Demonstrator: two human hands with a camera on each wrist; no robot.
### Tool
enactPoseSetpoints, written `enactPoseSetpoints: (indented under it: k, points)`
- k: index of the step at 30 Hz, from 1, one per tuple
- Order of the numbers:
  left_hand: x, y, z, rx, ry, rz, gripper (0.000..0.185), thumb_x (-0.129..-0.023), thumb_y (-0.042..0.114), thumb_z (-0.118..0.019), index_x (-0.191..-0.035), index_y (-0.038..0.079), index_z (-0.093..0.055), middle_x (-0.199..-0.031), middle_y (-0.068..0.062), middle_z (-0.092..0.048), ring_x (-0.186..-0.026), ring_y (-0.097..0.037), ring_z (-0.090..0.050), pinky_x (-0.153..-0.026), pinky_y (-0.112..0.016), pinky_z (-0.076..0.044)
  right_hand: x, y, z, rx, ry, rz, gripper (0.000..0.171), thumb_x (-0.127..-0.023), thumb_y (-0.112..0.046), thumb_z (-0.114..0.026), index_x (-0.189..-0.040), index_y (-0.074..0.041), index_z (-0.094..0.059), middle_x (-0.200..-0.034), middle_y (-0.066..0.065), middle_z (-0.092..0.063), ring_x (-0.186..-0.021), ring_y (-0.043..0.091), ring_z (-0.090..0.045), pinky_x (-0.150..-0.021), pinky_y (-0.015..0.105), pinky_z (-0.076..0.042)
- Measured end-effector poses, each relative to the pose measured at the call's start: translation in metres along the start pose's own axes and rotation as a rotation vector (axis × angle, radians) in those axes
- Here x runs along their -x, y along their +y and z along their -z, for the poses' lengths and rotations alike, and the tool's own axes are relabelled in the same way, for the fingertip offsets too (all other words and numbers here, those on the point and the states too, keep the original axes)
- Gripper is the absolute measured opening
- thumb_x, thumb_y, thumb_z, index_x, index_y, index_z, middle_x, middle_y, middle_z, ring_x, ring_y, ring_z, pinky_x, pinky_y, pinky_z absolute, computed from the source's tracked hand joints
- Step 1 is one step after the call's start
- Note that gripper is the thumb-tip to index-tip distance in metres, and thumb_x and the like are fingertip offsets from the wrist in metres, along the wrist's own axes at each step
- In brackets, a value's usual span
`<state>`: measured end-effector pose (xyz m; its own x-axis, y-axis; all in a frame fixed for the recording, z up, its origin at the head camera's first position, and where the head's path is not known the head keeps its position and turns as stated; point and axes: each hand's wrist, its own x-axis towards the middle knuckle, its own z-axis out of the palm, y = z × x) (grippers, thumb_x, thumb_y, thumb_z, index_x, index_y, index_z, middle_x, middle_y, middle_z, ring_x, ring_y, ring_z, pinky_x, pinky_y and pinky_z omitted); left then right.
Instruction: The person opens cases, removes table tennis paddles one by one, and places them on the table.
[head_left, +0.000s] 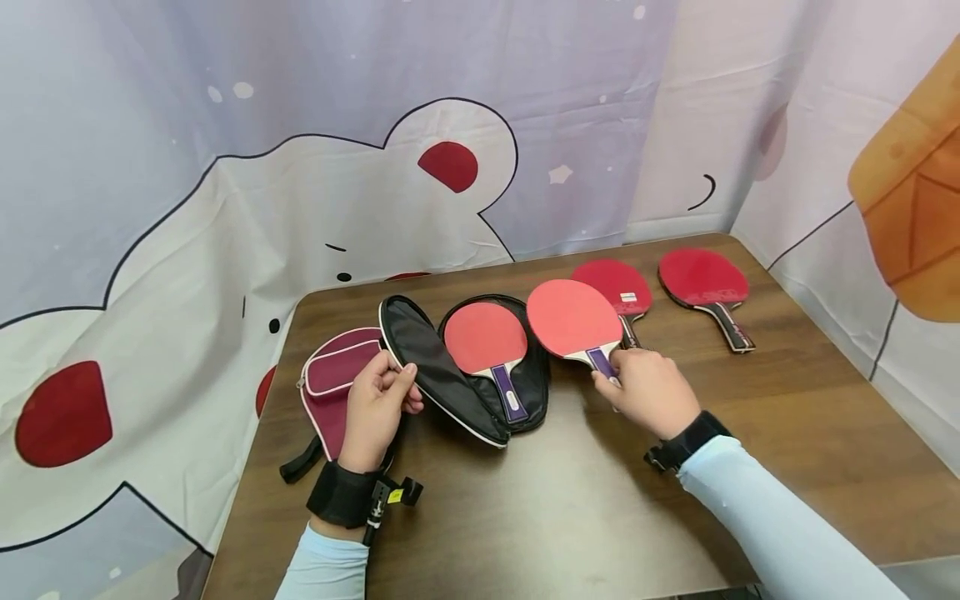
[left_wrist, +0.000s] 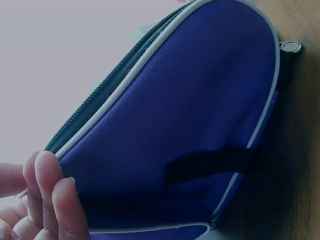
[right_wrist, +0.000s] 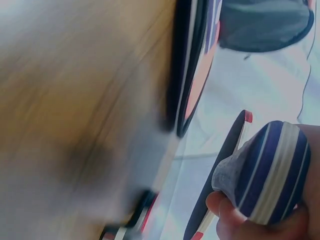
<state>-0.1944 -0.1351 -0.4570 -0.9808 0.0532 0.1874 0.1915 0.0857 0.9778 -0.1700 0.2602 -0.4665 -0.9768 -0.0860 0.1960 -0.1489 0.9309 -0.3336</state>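
The right hand (right_wrist: 260, 225) grips the striped purple and white handle (right_wrist: 270, 172) of a paddle (right_wrist: 235, 150) seen edge-on. To the left, another paddle (right_wrist: 200, 75) lies in a black case (right_wrist: 180, 65) on the blurred wooden table (right_wrist: 75, 100).

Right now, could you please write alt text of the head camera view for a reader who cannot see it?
The left hand holds open the flap of a black case with a red paddle inside, while the right hand grips the handle of a second paddle. Two more red paddles and a maroon case lie on the brown table.
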Motion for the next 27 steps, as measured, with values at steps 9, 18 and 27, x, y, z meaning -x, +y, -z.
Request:
enactPoseSetpoints:
  k: [9,18,27]
  points:
    - [0.000,0.001,0.000,-0.002,-0.003,-0.004,0.025,-0.110,0.010,-0.068,-0.097,-0.004,-0.053,-0.074,-0.020,-0.066,-0.060,-0.019,-0.069,-0.062,-0.032,-0.064,0.027,0.043,0.023,0.033,0.004,-0.046,0.030,-0.100,-0.029,-0.077,-0.082,-0.009,-0.064,-0.066,0.001,-0.051,-0.057,0.019,-0.048,-0.049,0.033,-0.038]
    - [-0.001,0.003,-0.004,0.003,-0.022,-0.008,0.024,-0.111,0.008,-0.066,-0.096,-0.004,-0.052,-0.074,-0.020,-0.066,-0.060,-0.018,-0.069,-0.061,-0.032,-0.064,0.053,0.075,0.034,0.074,0.004,-0.081,0.028,-0.099,-0.027,-0.076,-0.082,-0.008,-0.062,-0.066,0.000,-0.050,-0.057,0.020,-0.046,-0.049,0.034,-0.036]
    - [-0.002,0.003,-0.003,0.008,-0.019,-0.006,0.023,-0.110,0.007,-0.066,-0.096,-0.003,-0.052,-0.073,-0.019,-0.065,-0.059,-0.018,-0.068,-0.060,-0.032,-0.064,0.064,0.098,0.036,0.110,-0.018,-0.102,0.029,-0.099,-0.026,-0.076,-0.083,-0.005,-0.064,-0.066,0.000,-0.051,-0.059,0.021,-0.046,-0.050,0.035,-0.036]
